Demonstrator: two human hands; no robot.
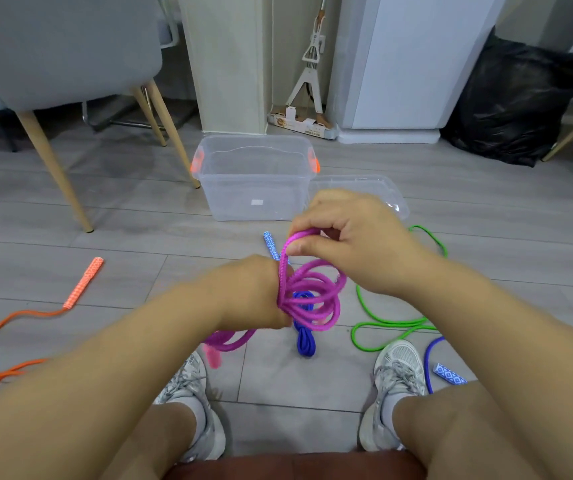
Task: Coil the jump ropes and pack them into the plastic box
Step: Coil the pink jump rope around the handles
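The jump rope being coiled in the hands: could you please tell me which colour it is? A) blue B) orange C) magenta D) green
C: the magenta jump rope is looped between the left hand and the right hand, while the orange jump rope, green jump rope and blue jump rope lie on the floor.
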